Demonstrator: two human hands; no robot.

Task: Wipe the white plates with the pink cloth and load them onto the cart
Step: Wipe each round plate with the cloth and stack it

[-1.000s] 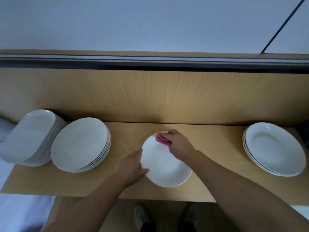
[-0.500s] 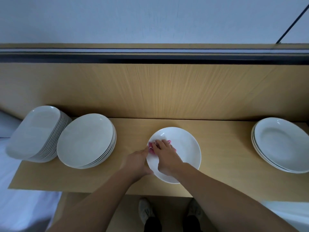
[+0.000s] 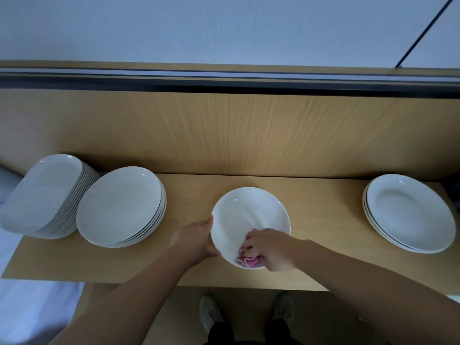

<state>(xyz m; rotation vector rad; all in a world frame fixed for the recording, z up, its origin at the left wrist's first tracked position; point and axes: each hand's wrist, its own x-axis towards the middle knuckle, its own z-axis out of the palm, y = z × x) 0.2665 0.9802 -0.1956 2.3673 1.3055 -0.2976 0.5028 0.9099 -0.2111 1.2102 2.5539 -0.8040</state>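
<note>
A single white plate (image 3: 249,215) lies on the wooden shelf (image 3: 189,190) in front of me. My left hand (image 3: 196,239) grips its left rim, fingers under the edge and thumb up along it. My right hand (image 3: 270,247) holds the bunched pink cloth (image 3: 246,261) against the near inside of the plate. Most of the cloth is hidden under my fingers.
Two stacks of white plates stand at the left: a tall stack (image 3: 42,195) at the shelf's end and a lower stack (image 3: 122,205) beside it. A short stack of rimmed plates (image 3: 408,212) sits at the right. A wooden back panel (image 3: 224,130) rises behind. My shoes (image 3: 211,312) show below.
My right hand slid the pink cloth from the plate's far rim, past its left side, down to the near edge. My left hand stayed on the left rim.
</note>
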